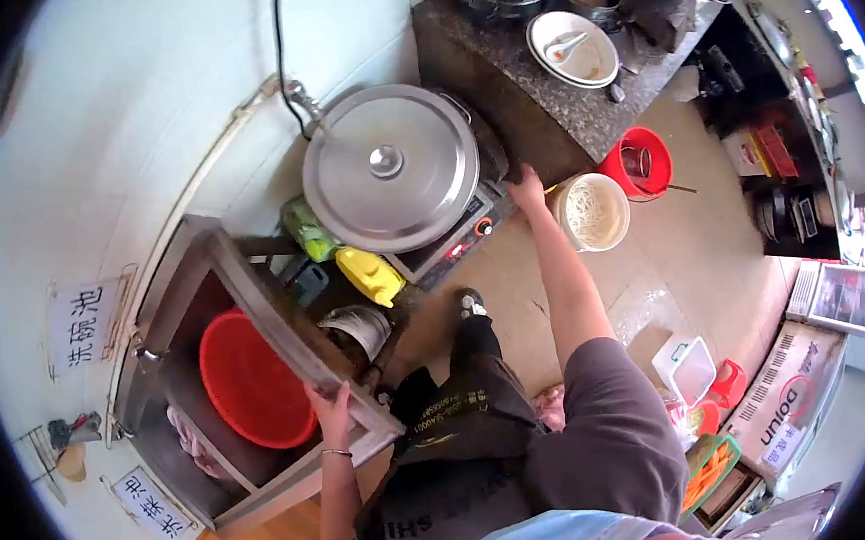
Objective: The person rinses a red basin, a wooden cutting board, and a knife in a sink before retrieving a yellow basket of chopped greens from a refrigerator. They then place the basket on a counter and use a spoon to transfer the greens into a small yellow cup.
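Note:
My left hand (332,412) is on the rim of the metal sink (301,324), its thumb and fingers to either side of the edge. In the basin sits a red plastic tub (250,378), close by that hand. My right hand (526,192) reaches out to the near corner of an induction cooker (451,247), fingers curled against its edge and partly hidden. On the cooker stands a large steel pot covered by a domed lid (385,161). Just right of my right hand is a white bucket (613,237) of pale strands, with a red bucket (654,144) behind.
Between sink and cooker stand a yellow jug (370,276) and a green-labelled bottle (309,230). White bowls (547,41) rest on the stone counter (631,101). Shelves line the right side. A white tub (687,368) and a cardboard box (787,396) stand lower right.

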`<move>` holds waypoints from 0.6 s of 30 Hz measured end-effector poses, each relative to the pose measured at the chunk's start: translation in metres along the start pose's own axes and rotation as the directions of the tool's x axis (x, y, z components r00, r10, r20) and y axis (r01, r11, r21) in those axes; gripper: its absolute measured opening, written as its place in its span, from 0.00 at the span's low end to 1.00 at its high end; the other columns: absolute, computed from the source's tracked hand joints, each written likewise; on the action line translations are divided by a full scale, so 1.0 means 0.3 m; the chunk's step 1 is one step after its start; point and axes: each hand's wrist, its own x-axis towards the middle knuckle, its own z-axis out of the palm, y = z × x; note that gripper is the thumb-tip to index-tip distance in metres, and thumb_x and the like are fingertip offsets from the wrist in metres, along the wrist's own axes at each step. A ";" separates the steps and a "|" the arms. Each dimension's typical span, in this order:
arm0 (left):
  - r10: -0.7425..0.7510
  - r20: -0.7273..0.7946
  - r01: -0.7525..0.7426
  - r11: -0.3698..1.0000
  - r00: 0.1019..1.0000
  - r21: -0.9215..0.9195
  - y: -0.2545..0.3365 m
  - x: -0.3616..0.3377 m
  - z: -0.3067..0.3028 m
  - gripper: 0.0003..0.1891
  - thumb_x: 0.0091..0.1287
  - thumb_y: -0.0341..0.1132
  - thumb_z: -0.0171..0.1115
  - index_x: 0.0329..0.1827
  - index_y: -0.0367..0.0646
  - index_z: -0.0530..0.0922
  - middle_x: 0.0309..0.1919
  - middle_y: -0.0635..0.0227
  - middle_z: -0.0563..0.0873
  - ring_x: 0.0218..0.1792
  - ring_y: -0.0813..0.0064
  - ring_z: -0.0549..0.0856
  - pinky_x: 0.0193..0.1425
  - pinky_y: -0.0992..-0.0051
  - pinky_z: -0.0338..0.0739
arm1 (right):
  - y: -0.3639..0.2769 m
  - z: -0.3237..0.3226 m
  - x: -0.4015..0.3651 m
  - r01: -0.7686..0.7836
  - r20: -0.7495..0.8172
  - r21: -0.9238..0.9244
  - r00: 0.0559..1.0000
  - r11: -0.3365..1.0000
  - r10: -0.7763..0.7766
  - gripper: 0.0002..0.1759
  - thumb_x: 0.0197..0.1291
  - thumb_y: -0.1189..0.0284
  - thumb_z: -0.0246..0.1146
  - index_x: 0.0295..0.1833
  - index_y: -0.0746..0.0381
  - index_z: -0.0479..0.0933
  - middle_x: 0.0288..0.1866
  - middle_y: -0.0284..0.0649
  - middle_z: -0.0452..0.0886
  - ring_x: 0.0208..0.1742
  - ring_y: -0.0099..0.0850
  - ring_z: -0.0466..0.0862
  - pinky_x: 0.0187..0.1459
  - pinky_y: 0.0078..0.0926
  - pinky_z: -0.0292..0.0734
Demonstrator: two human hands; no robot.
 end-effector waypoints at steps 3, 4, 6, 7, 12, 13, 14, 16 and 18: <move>-0.057 -0.262 0.111 0.975 0.963 0.195 0.031 0.044 0.094 0.50 0.56 0.41 0.70 0.72 0.31 0.44 0.71 0.47 0.53 0.71 0.57 0.55 0.73 0.65 0.49 | -0.023 0.111 0.235 0.083 -0.045 -0.058 0.995 0.995 -0.086 0.40 0.47 0.59 0.68 0.65 0.61 0.63 0.56 0.55 0.76 0.56 0.50 0.76 0.58 0.41 0.72; -0.083 -0.255 0.151 0.955 0.963 0.257 0.017 0.073 0.095 0.52 0.57 0.43 0.69 0.72 0.30 0.41 0.72 0.45 0.49 0.72 0.54 0.51 0.74 0.63 0.46 | -0.023 0.159 0.306 0.168 -0.049 -0.103 0.983 0.980 -0.174 0.41 0.47 0.58 0.68 0.66 0.60 0.62 0.54 0.55 0.76 0.55 0.51 0.77 0.57 0.42 0.73; -0.091 -0.297 0.183 0.936 0.950 0.299 -0.013 0.107 0.112 0.51 0.58 0.44 0.68 0.72 0.29 0.41 0.72 0.43 0.49 0.72 0.53 0.52 0.74 0.63 0.45 | -0.049 0.234 0.418 0.259 -0.038 -0.141 0.963 0.956 -0.266 0.42 0.47 0.57 0.68 0.67 0.60 0.60 0.53 0.56 0.77 0.54 0.52 0.77 0.57 0.43 0.73; -0.095 -0.335 0.212 0.919 0.937 0.331 -0.017 0.113 0.121 0.51 0.59 0.46 0.67 0.72 0.29 0.41 0.71 0.42 0.49 0.72 0.52 0.52 0.74 0.63 0.45 | -0.089 0.244 0.461 0.195 0.077 -0.181 0.980 0.964 -0.184 0.43 0.47 0.56 0.68 0.67 0.60 0.60 0.52 0.56 0.78 0.53 0.52 0.78 0.56 0.44 0.73; 0.020 -0.315 0.091 0.939 0.949 0.333 -0.060 0.100 0.109 0.50 0.60 0.48 0.64 0.72 0.28 0.41 0.70 0.39 0.49 0.72 0.48 0.52 0.74 0.61 0.45 | -0.215 0.281 0.540 0.127 0.167 -0.311 0.983 0.942 -0.078 0.39 0.48 0.59 0.68 0.64 0.60 0.61 0.47 0.57 0.80 0.49 0.51 0.80 0.52 0.46 0.75; 0.006 -0.317 0.125 0.911 0.948 0.393 -0.040 0.098 0.115 0.50 0.60 0.48 0.64 0.72 0.28 0.41 0.70 0.39 0.50 0.71 0.47 0.52 0.74 0.61 0.45 | -0.213 0.295 0.539 0.142 0.180 -0.310 0.980 0.940 -0.088 0.39 0.48 0.59 0.68 0.64 0.60 0.61 0.47 0.57 0.80 0.49 0.51 0.80 0.52 0.46 0.75; -0.005 -0.319 0.155 0.881 0.948 0.446 -0.020 0.100 0.125 0.50 0.60 0.47 0.64 0.72 0.28 0.41 0.70 0.38 0.50 0.71 0.47 0.52 0.74 0.61 0.45 | -0.215 0.296 0.549 0.148 0.206 -0.332 0.975 0.932 -0.081 0.37 0.50 0.61 0.66 0.64 0.61 0.61 0.46 0.57 0.80 0.49 0.51 0.81 0.52 0.46 0.76; -0.010 -0.324 0.152 0.896 0.946 0.417 -0.018 0.098 0.121 0.49 0.60 0.47 0.64 0.71 0.28 0.42 0.70 0.38 0.50 0.71 0.46 0.52 0.74 0.61 0.46 | -0.192 0.300 0.571 0.217 0.227 -0.374 0.964 0.902 -0.138 0.32 0.54 0.65 0.61 0.64 0.61 0.62 0.45 0.58 0.80 0.48 0.52 0.81 0.51 0.47 0.76; -0.005 -0.339 0.141 0.915 0.941 0.378 -0.003 0.108 0.129 0.49 0.60 0.46 0.64 0.71 0.27 0.42 0.70 0.38 0.51 0.71 0.46 0.52 0.74 0.61 0.46 | -0.196 0.283 0.560 0.190 0.245 -0.403 0.965 0.895 -0.094 0.31 0.54 0.65 0.61 0.64 0.62 0.63 0.45 0.58 0.80 0.48 0.52 0.81 0.51 0.47 0.76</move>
